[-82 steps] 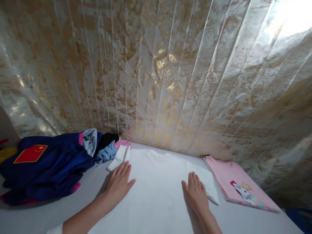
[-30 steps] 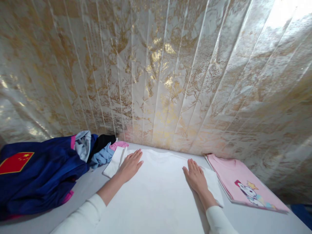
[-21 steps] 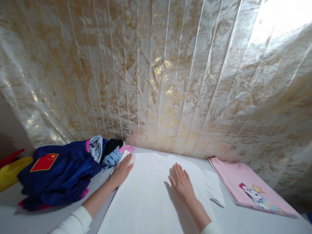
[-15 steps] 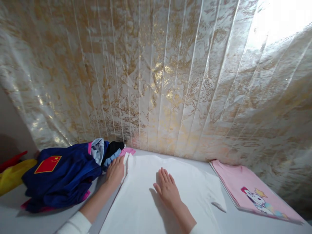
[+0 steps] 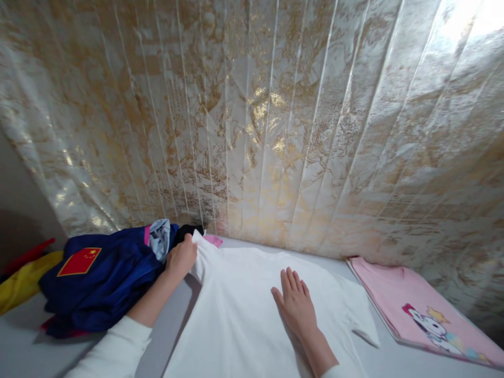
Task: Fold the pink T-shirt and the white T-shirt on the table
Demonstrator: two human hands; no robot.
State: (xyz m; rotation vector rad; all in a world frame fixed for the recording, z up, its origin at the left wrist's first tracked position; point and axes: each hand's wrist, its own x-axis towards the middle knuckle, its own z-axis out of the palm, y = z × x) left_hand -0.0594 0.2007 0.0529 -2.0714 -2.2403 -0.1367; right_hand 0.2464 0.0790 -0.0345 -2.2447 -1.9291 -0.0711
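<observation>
A white T-shirt (image 5: 244, 310) lies spread flat on the grey table (image 5: 397, 359). My left hand (image 5: 180, 259) is closed on the shirt's left sleeve, which is lifted a little off the table beside the heap of clothes. My right hand (image 5: 296, 302) lies flat, fingers stretched out, on the middle of the shirt's upper part. The shirt's right sleeve rests flat towards the pink shirt.
A heap of clothes (image 5: 98, 273), mostly dark blue with a red flag patch, sits at the left with yellow cloth (image 5: 23, 278) beyond. A folded pink T-shirt (image 5: 417, 315) with a cartoon print lies at the right. A gold-patterned curtain (image 5: 252, 121) hangs right behind the table.
My left hand went from flat on the shirt to the left sleeve and closed on it, lifting it. My right hand slid from the right shoulder towards the shirt's middle.
</observation>
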